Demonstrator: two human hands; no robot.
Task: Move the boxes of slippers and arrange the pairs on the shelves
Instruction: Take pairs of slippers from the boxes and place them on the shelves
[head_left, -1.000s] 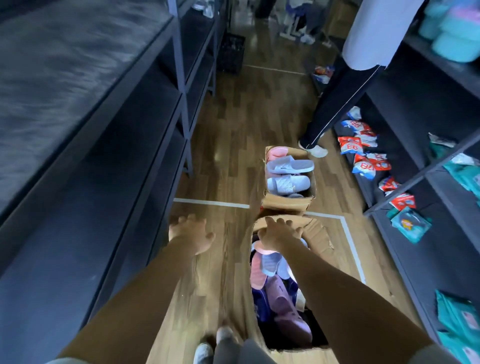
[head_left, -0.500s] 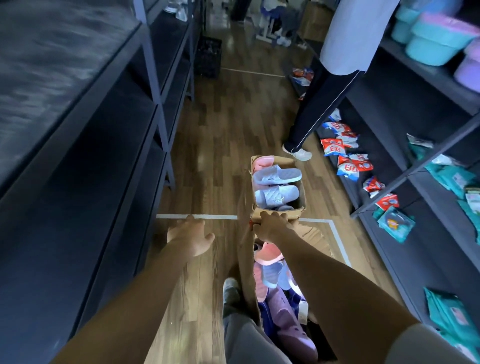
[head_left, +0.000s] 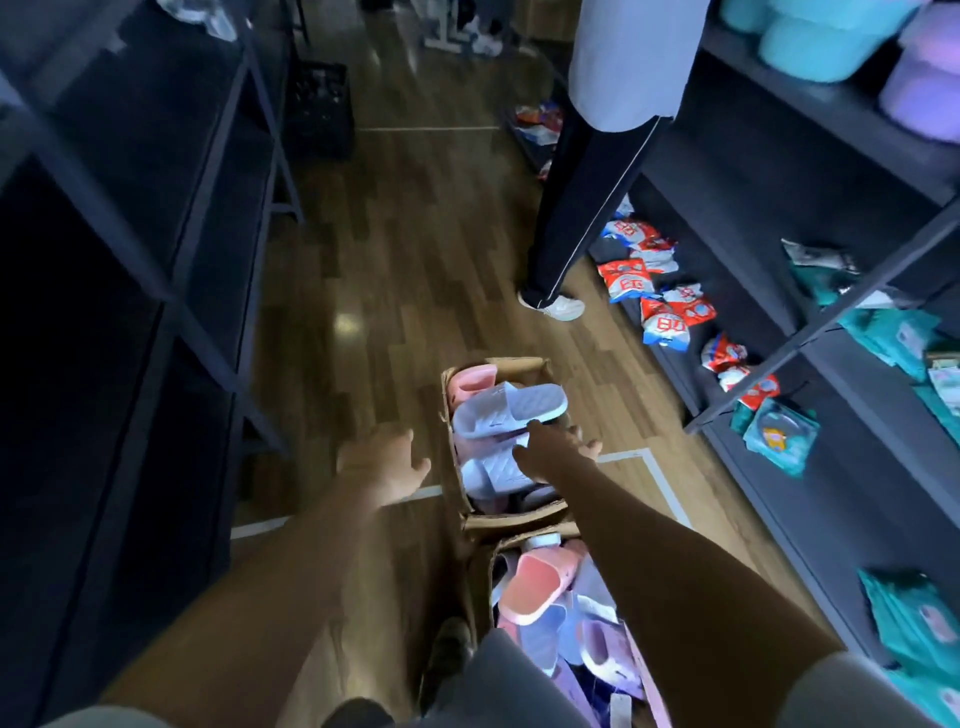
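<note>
Dark shelving units (head_left: 156, 218) ran along our left, and a second dark rack (head_left: 769, 171) stood on our right, with a wooden floor (head_left: 415, 234) between them. On that rack's top shelf sat teal tubs (head_left: 810, 47). A second person (head_left: 587, 208) in dark trousers stood beside the right rack. Two open cardboard boxes sat on the floor in front of us, end to end and touching. The near box (head_left: 480, 571) lay between our forearms and was heaped with slippers, a pink slipper (head_left: 540, 579) on top. The far box (head_left: 540, 366) sat just beyond it, beside a white tape line (head_left: 660, 483). We held our left hand (head_left: 387, 467) just outside the far box's left wall, fingers spread and holding nothing. Our right hand (head_left: 558, 447) reached over the far box, fingers straight and apart, above a white quilted slipper (head_left: 493, 470); we could not tell whether it touched. A pale lilac slipper (head_left: 509, 408) lay just beyond our fingers. Red-and-white packets (head_left: 665, 312) and teal packets (head_left: 779, 436) lay on the right rack's lower shelves.
</note>
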